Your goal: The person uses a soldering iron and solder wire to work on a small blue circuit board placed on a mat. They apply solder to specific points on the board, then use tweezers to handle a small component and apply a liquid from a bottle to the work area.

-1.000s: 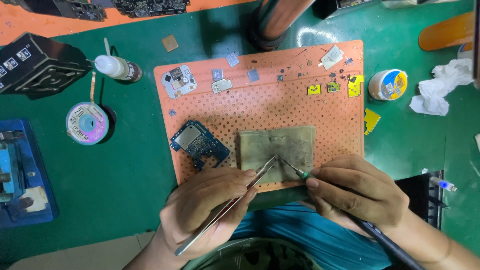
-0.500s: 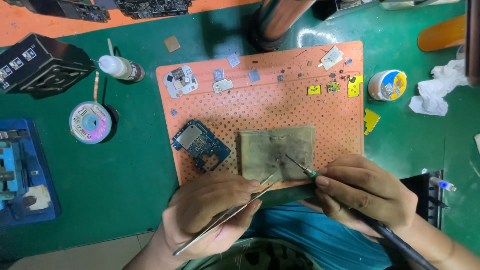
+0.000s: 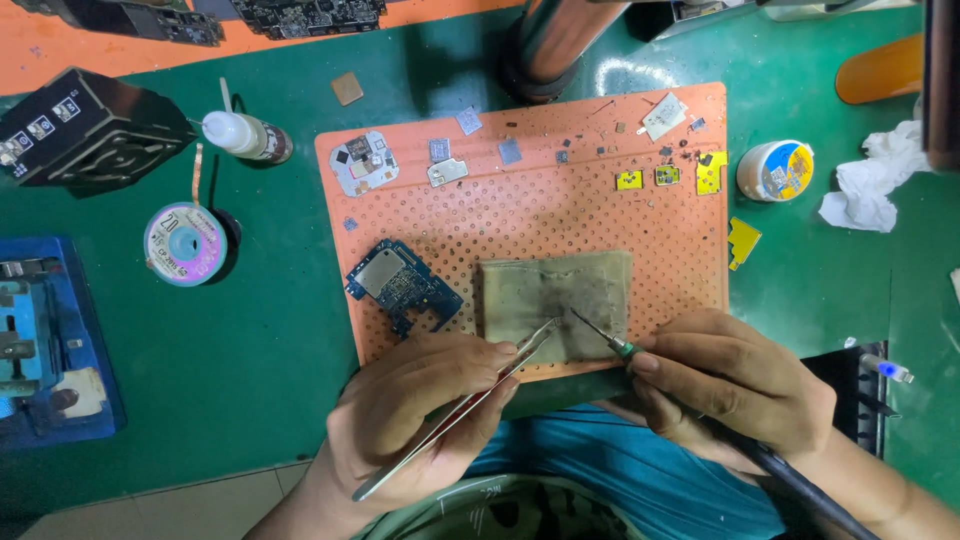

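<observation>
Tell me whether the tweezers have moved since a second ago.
Barely: the tweezers tip stays at the stained pad's near edge, dipping briefly between; left hand holds them.

An electronics repair workshop: perforated orange work mat (image 3: 560,200), circuit board (image 3: 403,285), solder-wick spool (image 3: 185,244).

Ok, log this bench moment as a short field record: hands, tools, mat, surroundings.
left hand: grips metal tweezers, tips at the stained cloth pad
right hand: holds soldering iron, tip on the pad
mat: orange perforated mat with the pad, blue circuit board, small chips
surroundings: green bench, wick spool, round tin, dropper bottle
</observation>
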